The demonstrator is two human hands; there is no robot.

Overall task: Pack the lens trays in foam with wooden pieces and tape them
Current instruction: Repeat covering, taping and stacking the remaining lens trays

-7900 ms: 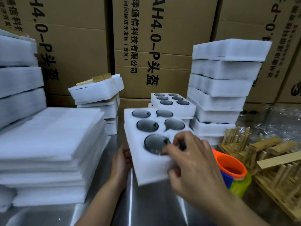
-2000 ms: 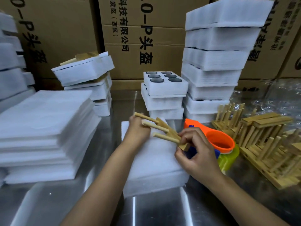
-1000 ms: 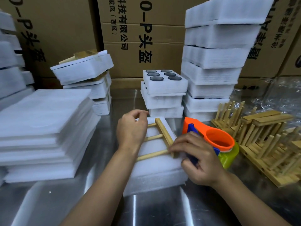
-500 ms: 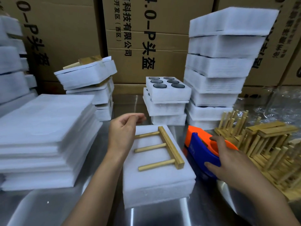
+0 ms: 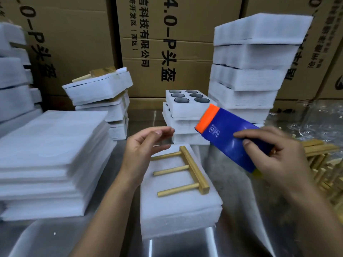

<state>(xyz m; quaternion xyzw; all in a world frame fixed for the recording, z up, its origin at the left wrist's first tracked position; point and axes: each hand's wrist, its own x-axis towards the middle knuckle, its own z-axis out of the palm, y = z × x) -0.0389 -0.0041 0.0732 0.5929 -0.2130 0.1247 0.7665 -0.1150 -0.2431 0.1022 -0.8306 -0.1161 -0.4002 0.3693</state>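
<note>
A foam pack [image 5: 178,210] lies near the middle of a steel table [image 5: 55,242], a comb-like wooden piece [image 5: 193,169] flat on top. The left hand [image 5: 141,147] hovers above its far left corner, fingers loosely spread; the right hand [image 5: 274,154] grips a blue-and-orange tape dispenser [image 5: 228,138], raised at right.

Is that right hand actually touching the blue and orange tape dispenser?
Touching. The head view shows the right hand gripping the tape dispenser, its fingers pressed flat across the blue body.
</note>
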